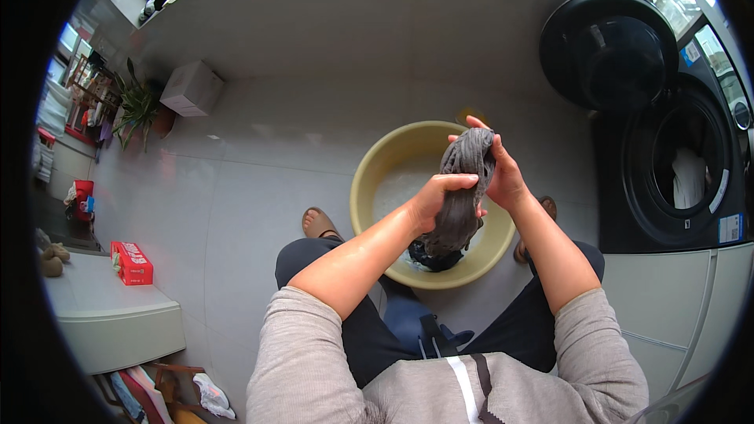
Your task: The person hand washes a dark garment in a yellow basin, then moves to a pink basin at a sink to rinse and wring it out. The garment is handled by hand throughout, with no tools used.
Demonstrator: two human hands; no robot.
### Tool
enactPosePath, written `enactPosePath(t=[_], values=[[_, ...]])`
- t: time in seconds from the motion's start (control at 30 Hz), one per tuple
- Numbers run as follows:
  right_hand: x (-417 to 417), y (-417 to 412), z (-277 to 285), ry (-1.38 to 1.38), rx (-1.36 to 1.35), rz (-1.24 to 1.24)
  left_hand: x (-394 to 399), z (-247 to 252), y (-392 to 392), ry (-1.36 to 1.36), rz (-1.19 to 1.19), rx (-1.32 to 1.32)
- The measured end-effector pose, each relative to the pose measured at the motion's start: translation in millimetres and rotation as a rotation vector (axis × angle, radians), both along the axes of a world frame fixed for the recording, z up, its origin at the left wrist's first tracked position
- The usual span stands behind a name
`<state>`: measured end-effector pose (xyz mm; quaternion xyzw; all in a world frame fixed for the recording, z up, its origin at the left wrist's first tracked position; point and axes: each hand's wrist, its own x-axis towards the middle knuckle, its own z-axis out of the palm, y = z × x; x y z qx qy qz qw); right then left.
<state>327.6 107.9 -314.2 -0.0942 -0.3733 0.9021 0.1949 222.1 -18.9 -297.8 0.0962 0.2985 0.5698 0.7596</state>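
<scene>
Both my hands hold a bunched, wet-looking grey cloth (462, 188) above a yellow plastic basin (368, 188). My left hand (439, 197) grips the cloth's middle from the left, thumb laid across it. Around its upper end curls my right hand (503, 174), with the fingertips partly hidden behind the fabric. The cloth's lower end hangs down into the basin, over a dark piece of fabric (436, 259) on the bottom. Whether the two touch, I cannot tell. Some water appears to lie in the basin, which stands on the floor between my feet.
On the right, a black front-loading washing machine (612, 200) has its round door (609, 50) swung wide, with white fabric (688, 179) inside. A white box (193, 89) and a potted plant (138, 109) stand far left. A red carton (132, 263) sits on a white cabinet (123, 330).
</scene>
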Motion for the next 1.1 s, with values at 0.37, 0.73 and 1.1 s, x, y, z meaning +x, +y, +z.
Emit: enactPosePath(t=[0.37, 0.73, 1.1], values=[[-2, 11, 17, -0.314, 0.132, -0.077, 21, -10, 11, 0.279, -0.222, -0.056], [-13, -5, -12, -0.814, 0.718, -0.351, 26, -25, 4, 1.054, 0.032, -0.040], [-20, -7, 29, 0.080, 0.017, 0.082, -21, 2, 1, 0.262, -0.125, 0.095]])
